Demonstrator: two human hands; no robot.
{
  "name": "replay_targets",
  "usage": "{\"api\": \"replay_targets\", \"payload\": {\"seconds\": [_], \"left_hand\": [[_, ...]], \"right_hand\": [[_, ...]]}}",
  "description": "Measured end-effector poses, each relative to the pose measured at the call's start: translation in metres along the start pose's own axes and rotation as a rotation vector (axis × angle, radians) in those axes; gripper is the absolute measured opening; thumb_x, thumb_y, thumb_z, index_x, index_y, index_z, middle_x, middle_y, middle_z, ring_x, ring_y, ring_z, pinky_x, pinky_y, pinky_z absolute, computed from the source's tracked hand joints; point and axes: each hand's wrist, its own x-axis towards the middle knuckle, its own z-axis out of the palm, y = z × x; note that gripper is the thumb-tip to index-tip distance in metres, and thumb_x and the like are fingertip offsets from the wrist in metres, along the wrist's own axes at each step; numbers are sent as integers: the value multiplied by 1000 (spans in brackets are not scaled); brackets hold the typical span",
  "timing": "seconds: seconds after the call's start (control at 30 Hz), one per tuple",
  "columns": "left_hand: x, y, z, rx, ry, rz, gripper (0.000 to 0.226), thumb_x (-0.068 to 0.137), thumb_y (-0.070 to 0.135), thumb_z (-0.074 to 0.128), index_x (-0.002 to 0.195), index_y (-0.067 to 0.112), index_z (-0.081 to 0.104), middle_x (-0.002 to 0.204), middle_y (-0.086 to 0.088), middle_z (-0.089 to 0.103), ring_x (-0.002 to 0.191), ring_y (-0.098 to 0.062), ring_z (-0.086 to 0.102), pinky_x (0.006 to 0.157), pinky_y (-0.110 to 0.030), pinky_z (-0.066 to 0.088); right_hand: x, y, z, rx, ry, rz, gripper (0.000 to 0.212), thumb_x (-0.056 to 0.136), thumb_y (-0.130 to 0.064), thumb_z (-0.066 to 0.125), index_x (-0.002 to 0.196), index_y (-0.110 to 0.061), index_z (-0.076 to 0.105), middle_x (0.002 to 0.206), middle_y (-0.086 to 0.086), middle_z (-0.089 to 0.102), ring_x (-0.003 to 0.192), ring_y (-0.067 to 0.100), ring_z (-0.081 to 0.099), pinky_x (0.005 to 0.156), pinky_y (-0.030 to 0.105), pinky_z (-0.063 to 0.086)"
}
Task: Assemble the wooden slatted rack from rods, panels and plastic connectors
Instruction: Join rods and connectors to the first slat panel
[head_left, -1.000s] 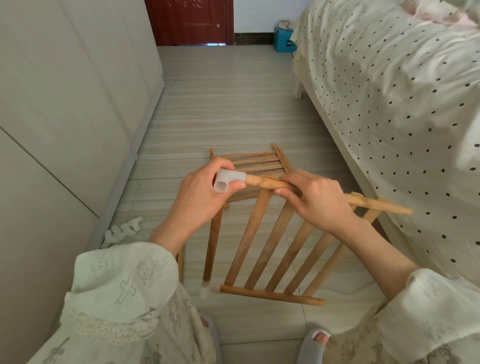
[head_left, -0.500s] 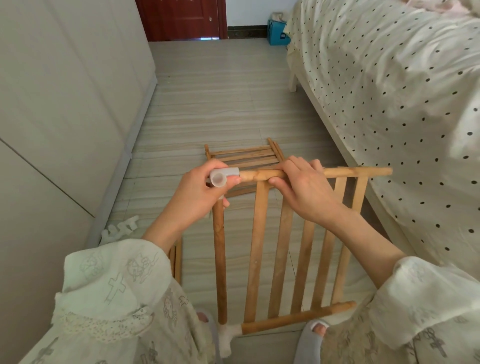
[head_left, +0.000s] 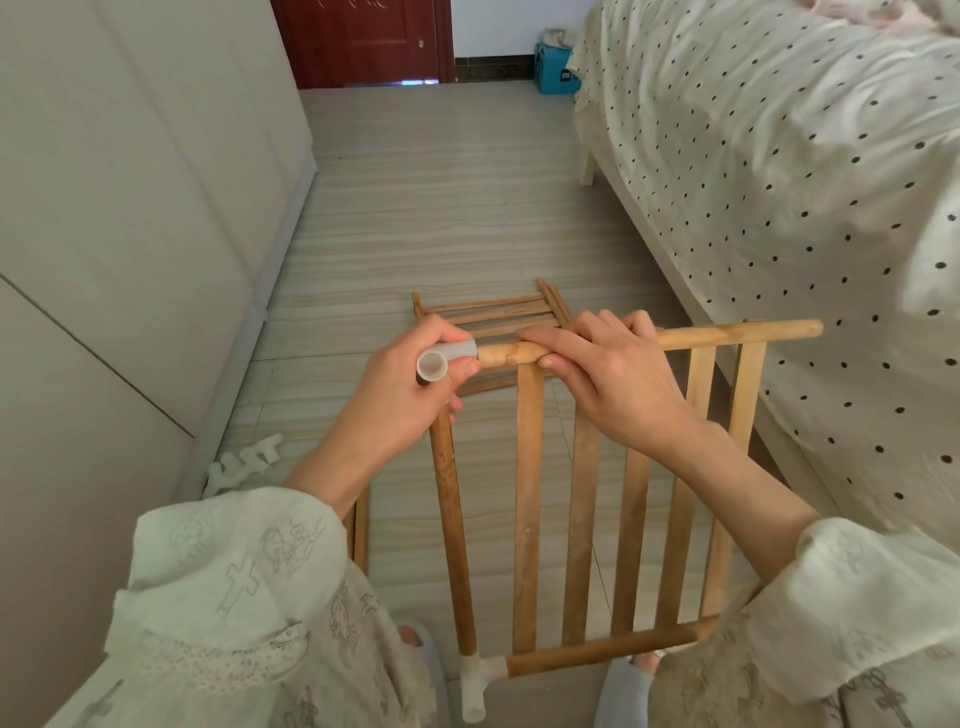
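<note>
1. The left hand (head_left: 400, 395) is curled around a translucent plastic connector (head_left: 441, 361), thumb pressed beside its open round mouth.
2. The right hand (head_left: 608, 374) lies over the top rail (head_left: 727, 335) of a slatted panel (head_left: 582, 499), fingers wrapped on the rail just beside the connector, which sits on the rail's left end.
3. A round rod (head_left: 452, 519) runs down from the left hand to a second connector (head_left: 475, 680) at the panel's lower left corner, where the bottom rail (head_left: 597, 649) joins it.
4. The panel stands upright over the floor (head_left: 441, 208), between two slippered feet.
5. Another slatted panel (head_left: 493, 317) lies flat on the floor behind the hands.
6. Loose white connectors (head_left: 244, 465) lie at the floor's left edge by the wardrobe (head_left: 130, 208); a bed (head_left: 779, 156) with a dotted sheet runs along the right edge.
</note>
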Motion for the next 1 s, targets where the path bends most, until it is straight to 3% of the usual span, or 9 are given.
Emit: {"api": "replay_targets", "payload": {"seconds": [0.1,0.2,0.43,0.53,0.67,0.8,0.87,0.93,1.0], "left_hand": [[0,-8,0,317,119,176,23,80,31,72,97,18,64,97,11,50,78,-6,55,68,-19,42],[-1,-10,-1,408,178,281,29,75,36,71,92,14,65,92,9,52,74,-14,57,59,-31,47],[-3,-9,-1,526,199,388,26,75,42,58,76,16,62,73,14,51,64,-6,48,50,-22,37],[-4,-11,-2,481,136,341,25,76,43,61,77,18,61,71,16,52,60,-6,50,48,-26,41],[-7,1,3,98,124,92,16,77,26,75,83,25,60,73,9,63,65,-7,60,59,-20,49],[-5,4,13,-210,99,-57,27,79,31,73,97,32,52,93,0,64,77,-19,67,75,-38,56],[-4,1,17,-168,133,-103,36,79,38,71,104,30,47,97,5,60,83,-9,63,77,-26,50],[-4,3,17,-137,176,-136,36,84,34,68,109,23,45,92,12,55,75,6,54,68,-13,43],[-3,4,16,-137,169,-133,31,85,32,66,106,19,48,87,14,55,70,7,52,63,-12,41]], "right_hand": [[0,-2,3,8,-30,12,36,98,-38,35,121,-30,61,80,-5,56,71,15,48,65,30,20],[0,-5,3,19,-39,19,36,97,-37,36,121,-29,61,80,-5,57,72,14,48,66,28,14],[-4,-10,2,91,-107,28,42,98,-42,29,122,-29,60,83,-4,60,71,15,50,65,28,11],[-6,-12,0,98,-108,26,43,98,-43,28,121,-28,61,82,-5,60,71,15,51,64,28,11],[-6,-11,-1,112,-103,97,43,95,-41,33,125,-26,59,86,-4,61,76,17,52,70,30,20],[-7,-12,1,160,-179,160,54,91,-46,31,130,-19,55,95,2,62,86,25,54,69,33,31],[-10,-12,1,201,-238,174,58,89,-49,31,131,-17,53,102,3,62,92,25,53,73,36,37],[-11,-14,1,198,-240,168,52,88,-48,38,124,-15,57,100,-1,63,93,23,54,78,37,34],[-9,-19,0,199,-253,189,44,84,-46,48,112,-14,59,89,-6,59,90,20,52,82,35,29]]}}
